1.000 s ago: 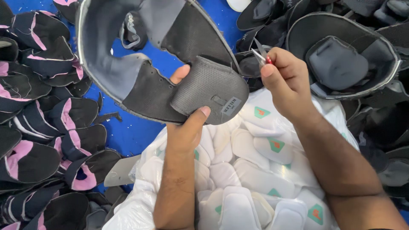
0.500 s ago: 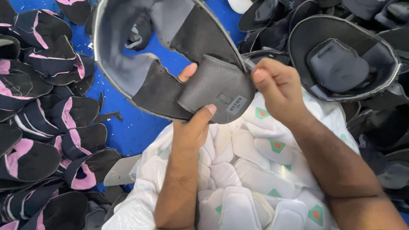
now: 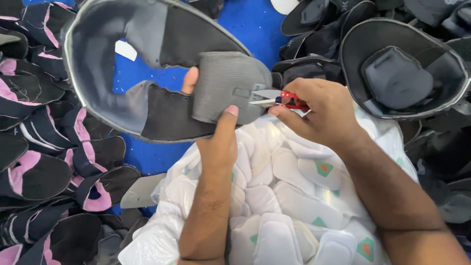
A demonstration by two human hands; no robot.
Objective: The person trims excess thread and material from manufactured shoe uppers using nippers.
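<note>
The right hand (image 3: 321, 110) is closed around small red-handled snips (image 3: 274, 98), blades pointing left at the small tab (image 3: 241, 92) on the grey shoe tongue (image 3: 230, 86); the left hand (image 3: 218, 132) pinches that tongue from below, thumb just left of the tab.

You are in a shoe-making workshop: heaps of cut black-and-pink shoe uppers (image 3: 44, 162) to your left, black uppers (image 3: 402, 73) far right, a bag of white tongue pads (image 3: 289, 196) near you.
</note>
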